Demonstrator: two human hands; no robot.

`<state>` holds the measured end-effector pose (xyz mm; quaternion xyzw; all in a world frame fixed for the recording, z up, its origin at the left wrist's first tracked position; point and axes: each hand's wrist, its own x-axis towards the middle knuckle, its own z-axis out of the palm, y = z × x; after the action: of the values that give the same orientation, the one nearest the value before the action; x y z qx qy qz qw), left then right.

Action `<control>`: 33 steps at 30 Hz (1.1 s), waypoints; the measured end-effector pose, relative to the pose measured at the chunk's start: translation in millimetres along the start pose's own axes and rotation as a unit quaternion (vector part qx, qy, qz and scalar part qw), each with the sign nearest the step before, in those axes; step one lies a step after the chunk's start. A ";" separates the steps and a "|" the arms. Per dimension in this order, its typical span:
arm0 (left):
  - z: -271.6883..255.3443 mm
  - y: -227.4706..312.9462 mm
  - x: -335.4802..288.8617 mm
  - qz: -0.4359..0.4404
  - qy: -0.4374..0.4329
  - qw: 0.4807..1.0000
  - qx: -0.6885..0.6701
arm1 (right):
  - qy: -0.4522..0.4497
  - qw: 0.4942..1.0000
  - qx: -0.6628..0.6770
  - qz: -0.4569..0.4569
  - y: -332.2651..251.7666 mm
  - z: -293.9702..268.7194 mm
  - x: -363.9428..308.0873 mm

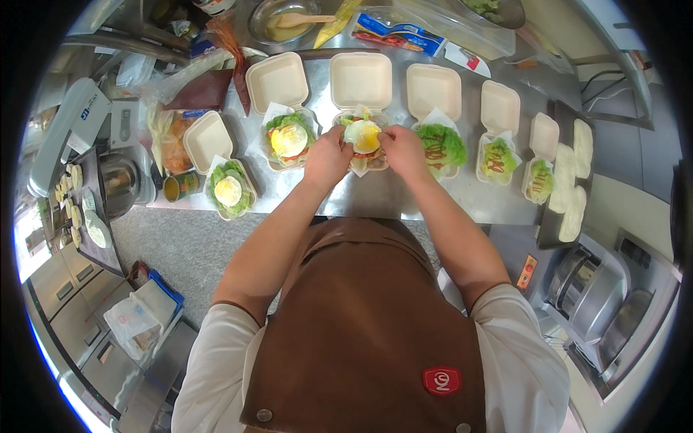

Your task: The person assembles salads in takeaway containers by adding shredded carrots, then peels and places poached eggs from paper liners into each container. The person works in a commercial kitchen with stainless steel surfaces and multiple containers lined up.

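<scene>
Working at a steel counter [375, 198] lined with six open takeaway boxes. Left hand [327, 157] curling its fingers against the left side of the middle box [361, 94], fingertips pinching at the edge of the fried egg [363, 135] sitting there. Right hand [403, 148] closing in from the right, fingers bent and touching the same egg's right edge. Egg resting on top of lettuce and red filling, in the lower half of the box, paper lining showing beneath. Lying to the left: a second box [289, 137] already holding lettuce and egg, and nearer left a third box [229, 189] likewise topped with egg. Lying to the right: three boxes with lettuce and brown sauce only, the nearest of them [442, 148] just beside the right hand. Standing at the far right: a dark tray [550, 224] carrying pale flat bread pieces. Sitting at the far edge: a metal bowl [278, 22] with a wooden spoon. Filling the near view: a brown apron [361, 325] over a white shirt.
</scene>
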<state>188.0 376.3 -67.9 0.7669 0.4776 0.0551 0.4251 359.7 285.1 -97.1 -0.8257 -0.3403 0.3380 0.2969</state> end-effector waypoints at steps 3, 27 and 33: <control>5.5 -8.4 -0.9 0.046 0.034 0.998 0.036 | 0.015 0.999 -0.030 -0.032 3.7 2.4 -4.6; 10.6 -0.5 -11.3 0.169 -0.065 0.960 0.212 | 0.032 0.973 -0.200 -0.113 -0.5 17.3 -14.5; 16.5 -11.3 -13.3 0.200 -0.041 0.960 0.192 | 0.034 0.968 -0.217 -0.123 0.8 20.5 -15.7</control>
<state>181.3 358.1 -82.0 0.9154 0.2985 0.0150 0.2695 335.9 277.9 -104.3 -0.8331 -0.4944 0.1887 0.1611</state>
